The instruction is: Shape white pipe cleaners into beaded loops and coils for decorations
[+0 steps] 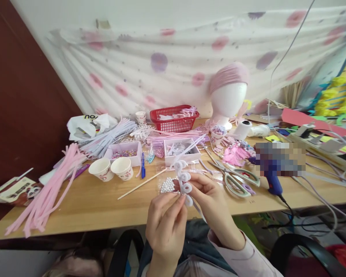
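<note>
Between my two hands is a white fuzzy pipe cleaner (185, 177) bent into a row of small loops, with a loose end trailing down to the right. My left hand (167, 219) pinches its lower part between thumb and fingers. From the right side, my right hand (212, 200) grips the loops with closed fingertips. Both hands are raised at the table's front edge. Just behind them lies a clear bag of white pearl beads (167, 185), partly covered by the fingers.
Two paper cups (100, 169), a wooden stick (141, 184) and a blue pen (143, 166) stand or lie to the left. Scissors (236, 181) and a blue glue gun (272, 179) with a cord are on the right. Behind are a red basket (173, 125) and a foam head (229, 100).
</note>
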